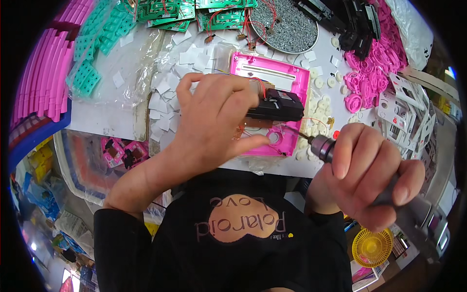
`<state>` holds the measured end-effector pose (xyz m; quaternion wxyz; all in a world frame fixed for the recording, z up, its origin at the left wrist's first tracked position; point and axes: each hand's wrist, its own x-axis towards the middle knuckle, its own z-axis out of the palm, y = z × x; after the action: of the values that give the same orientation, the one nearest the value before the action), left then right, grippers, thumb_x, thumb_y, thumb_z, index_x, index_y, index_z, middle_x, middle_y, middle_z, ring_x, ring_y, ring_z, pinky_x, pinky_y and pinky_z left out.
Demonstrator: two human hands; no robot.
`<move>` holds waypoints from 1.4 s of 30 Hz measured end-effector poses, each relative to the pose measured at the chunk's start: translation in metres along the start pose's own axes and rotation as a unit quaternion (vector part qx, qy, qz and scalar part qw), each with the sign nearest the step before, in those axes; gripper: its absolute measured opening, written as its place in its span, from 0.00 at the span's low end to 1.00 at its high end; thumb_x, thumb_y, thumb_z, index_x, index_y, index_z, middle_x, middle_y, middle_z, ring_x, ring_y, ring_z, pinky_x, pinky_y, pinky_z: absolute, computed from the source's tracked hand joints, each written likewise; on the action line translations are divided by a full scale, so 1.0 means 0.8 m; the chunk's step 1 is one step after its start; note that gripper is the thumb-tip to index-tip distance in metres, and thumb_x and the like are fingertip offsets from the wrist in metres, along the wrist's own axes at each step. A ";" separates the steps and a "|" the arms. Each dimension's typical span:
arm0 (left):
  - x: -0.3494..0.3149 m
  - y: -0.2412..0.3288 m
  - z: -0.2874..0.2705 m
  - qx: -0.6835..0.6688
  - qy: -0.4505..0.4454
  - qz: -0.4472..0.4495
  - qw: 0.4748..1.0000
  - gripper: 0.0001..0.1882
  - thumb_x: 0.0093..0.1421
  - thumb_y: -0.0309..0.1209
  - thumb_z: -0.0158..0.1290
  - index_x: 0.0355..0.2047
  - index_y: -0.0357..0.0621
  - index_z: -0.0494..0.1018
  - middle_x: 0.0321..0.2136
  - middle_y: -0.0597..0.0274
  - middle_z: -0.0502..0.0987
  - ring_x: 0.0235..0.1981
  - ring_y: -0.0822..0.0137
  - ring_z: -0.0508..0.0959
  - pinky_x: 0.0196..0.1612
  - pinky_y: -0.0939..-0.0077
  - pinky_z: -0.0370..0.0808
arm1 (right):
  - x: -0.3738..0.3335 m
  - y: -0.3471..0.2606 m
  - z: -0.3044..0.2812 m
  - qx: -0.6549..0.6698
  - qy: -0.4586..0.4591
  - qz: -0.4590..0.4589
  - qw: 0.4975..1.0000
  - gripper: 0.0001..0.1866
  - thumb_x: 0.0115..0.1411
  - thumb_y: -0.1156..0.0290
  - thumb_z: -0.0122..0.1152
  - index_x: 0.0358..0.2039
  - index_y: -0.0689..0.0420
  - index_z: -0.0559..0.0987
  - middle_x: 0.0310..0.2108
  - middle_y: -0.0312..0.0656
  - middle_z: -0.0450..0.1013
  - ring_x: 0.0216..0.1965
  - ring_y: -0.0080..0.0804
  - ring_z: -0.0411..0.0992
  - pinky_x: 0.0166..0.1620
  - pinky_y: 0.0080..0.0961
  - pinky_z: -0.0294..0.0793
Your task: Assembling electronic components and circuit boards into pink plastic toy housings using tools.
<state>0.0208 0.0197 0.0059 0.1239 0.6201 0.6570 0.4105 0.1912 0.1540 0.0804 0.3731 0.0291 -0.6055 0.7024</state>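
While the right hand grips a power screwdriver at lower right, the pink casing lies upper centre, the left hand curled over its black mechanism, hold unclear. Fastening seems in hand, calling for an aligned bit.

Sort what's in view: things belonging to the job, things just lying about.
Likely in the job:
power driver, in the right hand
pink casing, partly under the left hand
black module
small screws, judging by the driver

Apparently just lying about:
yellow basket
white plastic bag
teal pads
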 end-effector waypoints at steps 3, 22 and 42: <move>-0.007 -0.015 0.009 0.049 -0.030 0.017 0.998 0.28 0.45 0.35 0.71 0.46 0.53 0.72 0.44 0.69 0.78 0.48 0.61 0.75 0.55 0.54 0.56 | 0.002 0.008 -0.007 -0.024 -0.001 0.009 1.000 0.15 0.65 0.55 0.66 0.47 0.41 0.73 0.23 0.23 0.69 0.22 0.16 0.63 0.35 0.22 0.70; 0.002 -0.029 0.022 0.008 -0.024 0.025 0.999 0.26 0.47 0.39 0.70 0.46 0.53 0.75 0.40 0.71 0.78 0.43 0.65 0.76 0.54 0.51 0.58 | 0.012 0.048 -0.004 -0.120 -0.027 -0.009 0.992 0.16 0.69 0.59 0.61 0.50 0.49 0.68 0.24 0.31 0.67 0.23 0.24 0.66 0.38 0.32 0.72; -0.003 -0.040 0.031 -0.012 0.035 0.095 0.995 0.23 0.51 0.38 0.68 0.44 0.43 0.74 0.40 0.62 0.79 0.44 0.62 0.76 0.58 0.50 0.58 | 0.024 0.060 0.023 -0.211 -0.063 -0.029 0.975 0.19 0.64 0.61 0.68 0.37 0.53 0.64 0.16 0.36 0.65 0.15 0.27 0.64 0.25 0.32 0.72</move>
<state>0.0150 0.0304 -0.0327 0.0683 0.6636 0.5940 0.4496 0.1425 0.1477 0.0550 0.3527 0.0115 -0.7613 0.5441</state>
